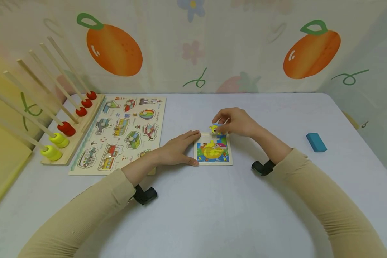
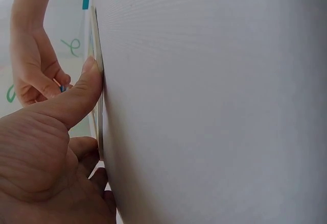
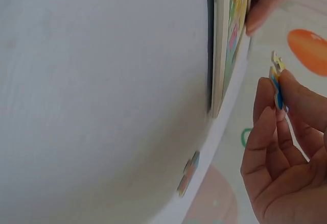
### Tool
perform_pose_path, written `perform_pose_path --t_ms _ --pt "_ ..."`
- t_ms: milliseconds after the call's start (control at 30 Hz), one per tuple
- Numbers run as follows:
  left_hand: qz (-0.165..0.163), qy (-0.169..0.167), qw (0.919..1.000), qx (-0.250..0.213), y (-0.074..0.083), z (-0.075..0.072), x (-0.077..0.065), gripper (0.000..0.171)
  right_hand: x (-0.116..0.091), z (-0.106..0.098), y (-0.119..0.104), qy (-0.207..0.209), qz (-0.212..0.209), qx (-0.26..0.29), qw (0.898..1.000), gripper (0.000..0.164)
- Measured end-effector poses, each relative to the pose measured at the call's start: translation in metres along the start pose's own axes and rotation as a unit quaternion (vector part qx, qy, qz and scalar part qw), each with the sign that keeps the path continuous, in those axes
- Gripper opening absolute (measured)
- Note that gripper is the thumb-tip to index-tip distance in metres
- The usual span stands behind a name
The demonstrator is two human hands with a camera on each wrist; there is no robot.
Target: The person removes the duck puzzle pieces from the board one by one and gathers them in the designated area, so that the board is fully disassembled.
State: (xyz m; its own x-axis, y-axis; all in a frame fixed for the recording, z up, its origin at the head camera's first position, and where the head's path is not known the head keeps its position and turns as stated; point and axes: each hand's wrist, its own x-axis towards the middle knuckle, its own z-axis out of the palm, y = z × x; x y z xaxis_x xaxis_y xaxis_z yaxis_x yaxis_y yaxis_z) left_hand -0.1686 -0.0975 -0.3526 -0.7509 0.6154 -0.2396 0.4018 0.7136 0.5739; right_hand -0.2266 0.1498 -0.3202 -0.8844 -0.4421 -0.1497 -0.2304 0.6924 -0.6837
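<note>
My right hand (image 1: 237,122) pinches a small puzzle piece (image 3: 277,89) between thumb and fingers. The piece shows a yellow animal face on blue and is held over the far edge of a small wooden jigsaw board (image 1: 230,163). A yellow duck picture fills much of the board, with bare wood along its upper part. My left hand (image 1: 177,148) rests against the board's left side, its thumb at the near left corner and its fingers, fairly straight, by the far left corner. In the left wrist view, that thumb (image 2: 84,94) lies along the board's rim.
Another loose puzzle piece (image 3: 189,173) lies on the table in the right wrist view. A larger peg puzzle board (image 1: 138,123) with vehicle pictures is at the left, beside a wooden stand (image 1: 69,143) with upright rods and red and yellow beads. A teal block (image 1: 316,142) lies at the right.
</note>
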Motion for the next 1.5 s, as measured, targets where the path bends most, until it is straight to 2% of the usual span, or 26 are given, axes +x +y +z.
perform_pose_path --t_ms 467,933,1500 --pt "-0.003 0.0 1.0 0.004 0.001 0.001 0.0 0.096 -0.011 -0.025 0.024 0.03 0.033 0.027 0.999 0.023" --pt "0.003 0.001 1.0 0.005 -0.001 0.001 0.001 0.096 -0.018 -0.049 0.056 0.048 0.062 -0.002 0.997 0.025" --pt "-0.008 -0.002 0.9999 0.008 0.001 0.001 0.0 0.095 -0.023 -0.056 0.074 0.033 0.111 0.013 0.993 0.03"
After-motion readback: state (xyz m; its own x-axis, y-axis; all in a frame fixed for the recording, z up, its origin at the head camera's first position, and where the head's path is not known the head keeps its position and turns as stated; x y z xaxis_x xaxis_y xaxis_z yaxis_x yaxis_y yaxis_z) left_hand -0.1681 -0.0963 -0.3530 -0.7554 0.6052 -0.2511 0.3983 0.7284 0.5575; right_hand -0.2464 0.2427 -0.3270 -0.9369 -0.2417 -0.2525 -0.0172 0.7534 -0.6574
